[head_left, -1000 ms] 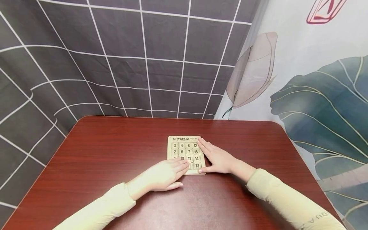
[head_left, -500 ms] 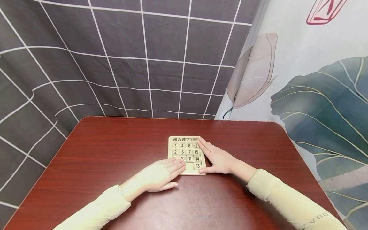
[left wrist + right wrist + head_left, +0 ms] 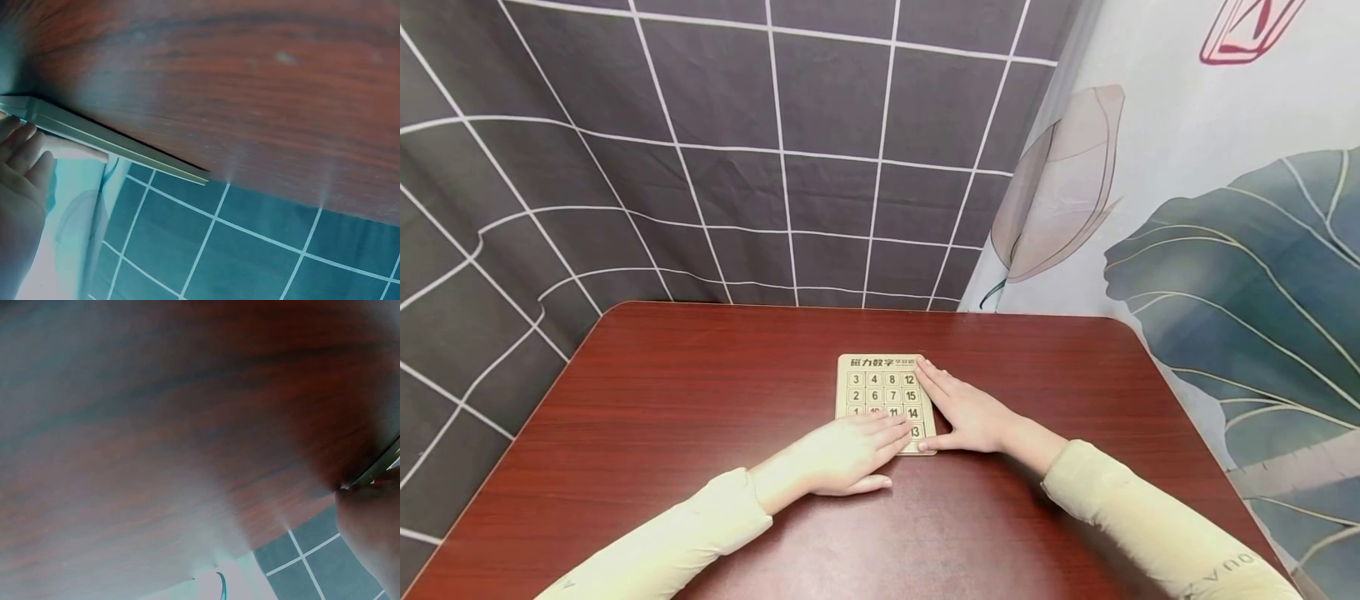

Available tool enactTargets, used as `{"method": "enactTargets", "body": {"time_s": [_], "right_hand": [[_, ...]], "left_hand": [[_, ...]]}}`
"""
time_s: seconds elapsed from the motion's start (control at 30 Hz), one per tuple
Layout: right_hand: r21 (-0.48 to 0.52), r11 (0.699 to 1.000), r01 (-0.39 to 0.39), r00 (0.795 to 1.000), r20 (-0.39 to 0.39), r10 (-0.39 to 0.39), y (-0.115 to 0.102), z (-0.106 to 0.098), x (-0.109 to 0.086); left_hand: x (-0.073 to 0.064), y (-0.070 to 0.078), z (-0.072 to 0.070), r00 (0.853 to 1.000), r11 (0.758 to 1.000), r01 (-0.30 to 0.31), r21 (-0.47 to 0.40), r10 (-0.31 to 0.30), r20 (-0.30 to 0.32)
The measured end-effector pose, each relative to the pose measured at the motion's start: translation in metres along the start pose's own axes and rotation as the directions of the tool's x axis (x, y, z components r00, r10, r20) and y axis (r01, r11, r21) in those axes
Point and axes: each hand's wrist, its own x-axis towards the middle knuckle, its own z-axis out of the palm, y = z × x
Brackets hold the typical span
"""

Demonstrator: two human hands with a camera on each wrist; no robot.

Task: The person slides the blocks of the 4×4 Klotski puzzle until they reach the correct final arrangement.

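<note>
A pale number sliding puzzle point(image 3: 883, 388) lies flat on the table, rows of numbered tiles in its frame. My left hand point(image 3: 850, 454) lies over its lower rows with straight fingers, the fingertips on the bottom row beside the 13 tile; tiles under them are hidden. Along the right edge of the board rests my right hand point(image 3: 972, 417), fingers straight at the top right corner and thumb near the bottom right. The left wrist view has the left hand point(image 3: 22, 181) at the board's side edge point(image 3: 119, 140). In the right wrist view only part of the right hand point(image 3: 372, 519) shows.
The reddish-brown wooden table point(image 3: 700, 375) extends around the puzzle on all sides. Behind it hangs a dark grey curtain point(image 3: 827, 100) with a white grid. A pale curtain point(image 3: 1150, 150) with leaf and flower prints hangs at the right.
My left hand first shifts left, baring a gap beside the 13 tile, then slides right across the bottom row to that tile. The right hand stays in place.
</note>
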Motion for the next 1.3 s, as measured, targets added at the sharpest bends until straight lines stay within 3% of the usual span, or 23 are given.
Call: {"method": "enactTargets", "body": {"time_s": [0.4,0.63,0.83,1.1,1.3], "right_hand": [[-0.006,1.000,0.000,1.000,0.008,0.000,-0.001,0.000,0.002],[0.004,1.000,-0.006,1.000,-0.002,0.006,0.000,0.000,0.001],[0.004,1.000,-0.001,1.000,0.003,0.001,0.000,0.000,0.000],[0.008,1.000,0.002,1.000,0.002,-0.002,0.001,0.002,0.001],[0.005,1.000,0.003,1.000,-0.001,-0.003,0.000,0.001,0.001]], "left_hand": [[-0.015,-0.007,0.007,1.000,1.000,0.017,-0.003,-0.017,-0.005],[-0.021,-0.009,0.007,0.999,1.000,0.007,0.009,-0.007,-0.050],[-0.011,-0.015,0.008,0.998,1.000,-0.010,0.018,0.011,-0.058],[0.016,-0.021,0.008,1.000,0.999,0.029,-0.018,-0.028,0.012],[0.022,-0.018,0.003,0.999,1.000,0.019,-0.013,-0.018,0.033]]}}
